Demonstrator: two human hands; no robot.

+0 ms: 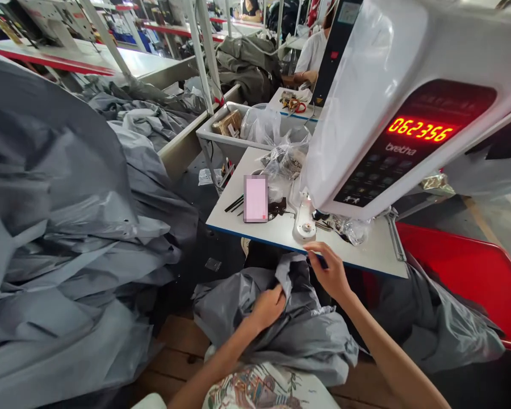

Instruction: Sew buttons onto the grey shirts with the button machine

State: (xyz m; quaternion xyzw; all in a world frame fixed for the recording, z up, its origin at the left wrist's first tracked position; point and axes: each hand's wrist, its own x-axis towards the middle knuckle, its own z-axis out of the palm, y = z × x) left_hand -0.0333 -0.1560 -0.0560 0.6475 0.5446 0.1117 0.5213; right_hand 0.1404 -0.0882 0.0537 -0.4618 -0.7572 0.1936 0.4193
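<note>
At the tabletop (366, 255) edge, grey cloth (238, 318) heaped over my lap.
I see the heap's long axis running sideways across my body, with a folded flap (284, 278) pointing up toward the tabletop. My left hand (266, 309) is closed, pinching the base of that flap. My right hand (327, 271) is half open with curled fingers, its fingertips at the tabletop's front edge, and I see it holding nothing.

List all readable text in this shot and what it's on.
"062356": red LED digits on the sewing machine control panel
"bretha" or similar, warped: logo under the digits
Keypad markings: too small to read
Small screen on the dark upright: too small to read
</note>
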